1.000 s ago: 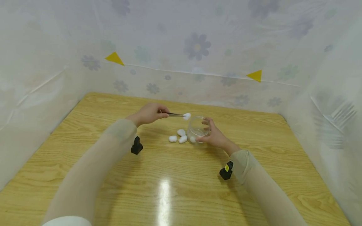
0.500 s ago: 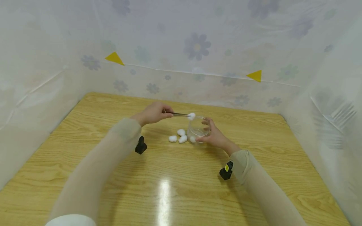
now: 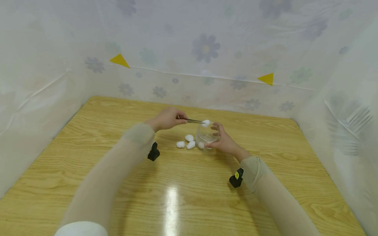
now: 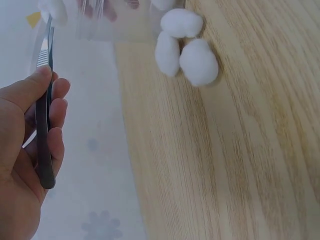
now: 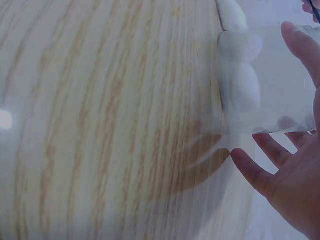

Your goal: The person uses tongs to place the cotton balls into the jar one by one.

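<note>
While a white cotton ball (image 3: 206,123) hangs at the tip of metal tweezers (image 3: 193,121), directly over the mouth of a clear glass jar (image 3: 206,136), the left hand (image 3: 167,118) pinches the tweezers, their long axis level and pointing right toward the jar; the right hand (image 3: 225,141) wraps the jar on the wooden table (image 3: 183,196), nearer it than the left; three loose cotton balls (image 3: 186,143) lie just left of the jar

Right hand (image 5: 295,170) grips clear jar (image 5: 270,80) on wooden table (image 5: 100,125), cotton ball (image 5: 242,85) inside
</note>
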Motion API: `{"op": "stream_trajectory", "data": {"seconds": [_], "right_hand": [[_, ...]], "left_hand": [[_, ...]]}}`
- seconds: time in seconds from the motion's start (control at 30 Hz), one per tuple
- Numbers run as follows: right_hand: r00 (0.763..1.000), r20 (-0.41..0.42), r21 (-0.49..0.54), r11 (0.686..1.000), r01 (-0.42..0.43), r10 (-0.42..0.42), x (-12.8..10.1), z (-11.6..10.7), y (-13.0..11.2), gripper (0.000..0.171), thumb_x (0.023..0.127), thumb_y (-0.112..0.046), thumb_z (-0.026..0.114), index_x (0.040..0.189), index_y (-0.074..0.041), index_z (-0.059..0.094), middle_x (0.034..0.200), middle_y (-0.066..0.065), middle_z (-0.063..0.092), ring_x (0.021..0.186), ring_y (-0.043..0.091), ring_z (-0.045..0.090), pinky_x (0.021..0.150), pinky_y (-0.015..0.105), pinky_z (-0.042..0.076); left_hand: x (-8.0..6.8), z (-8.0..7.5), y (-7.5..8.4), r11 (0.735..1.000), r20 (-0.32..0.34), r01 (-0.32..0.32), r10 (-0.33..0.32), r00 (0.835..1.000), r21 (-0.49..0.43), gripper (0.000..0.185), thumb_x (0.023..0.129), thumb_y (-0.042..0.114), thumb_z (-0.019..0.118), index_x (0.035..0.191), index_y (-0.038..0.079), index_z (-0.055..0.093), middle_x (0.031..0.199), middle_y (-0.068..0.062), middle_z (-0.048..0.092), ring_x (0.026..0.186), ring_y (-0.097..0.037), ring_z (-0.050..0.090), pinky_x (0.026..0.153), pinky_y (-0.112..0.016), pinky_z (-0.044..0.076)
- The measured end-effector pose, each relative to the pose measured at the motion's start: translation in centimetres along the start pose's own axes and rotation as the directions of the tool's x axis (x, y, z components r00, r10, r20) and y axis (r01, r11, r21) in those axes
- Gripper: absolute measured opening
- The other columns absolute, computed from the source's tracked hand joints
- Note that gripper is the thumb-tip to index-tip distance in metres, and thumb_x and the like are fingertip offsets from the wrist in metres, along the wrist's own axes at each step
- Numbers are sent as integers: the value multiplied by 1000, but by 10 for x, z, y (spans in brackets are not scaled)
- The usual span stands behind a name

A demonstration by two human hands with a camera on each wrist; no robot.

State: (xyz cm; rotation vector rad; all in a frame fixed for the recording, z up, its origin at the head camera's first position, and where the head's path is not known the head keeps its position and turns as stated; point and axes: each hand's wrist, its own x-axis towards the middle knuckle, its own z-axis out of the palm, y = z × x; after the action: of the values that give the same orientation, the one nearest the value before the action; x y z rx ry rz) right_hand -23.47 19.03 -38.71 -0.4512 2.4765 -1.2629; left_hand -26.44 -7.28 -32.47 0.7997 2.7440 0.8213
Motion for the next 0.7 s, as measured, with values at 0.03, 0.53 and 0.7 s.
{"op": "stream_trajectory", "data": {"seconds": [0.03,0.53,0.7], "right_hand": [[1000,1,1,1000,-1,1,0,0,0,97,82,-22,73,148,-11,3,152,18,17,136,42,27,98,54,40],[1000,-4,20,1000,-9,9,2,0,2,102,82,-22,74,149,-10,-1,152,20,16,136,42,25,102,56,35],[1000,-6,30,999,-11,12,3,0,5,102,81,-22,74,149,-12,-2,152,20,15,137,43,24,103,56,34]], "left_hand": [[1,1,1,1000,4,-2,2,1000,2,24,95,25,57,110,10,68,103,-6,69,90,-18,63,79,-35,50],[7,8,8,1000,15,-26,26,1000,2,24,95,26,56,111,11,68,105,-5,68,92,-17,63,81,-35,51],[9,10,7,999,12,-35,35,999,-8,23,95,25,56,109,11,68,103,-5,69,91,-17,63,81,-34,51]]}}
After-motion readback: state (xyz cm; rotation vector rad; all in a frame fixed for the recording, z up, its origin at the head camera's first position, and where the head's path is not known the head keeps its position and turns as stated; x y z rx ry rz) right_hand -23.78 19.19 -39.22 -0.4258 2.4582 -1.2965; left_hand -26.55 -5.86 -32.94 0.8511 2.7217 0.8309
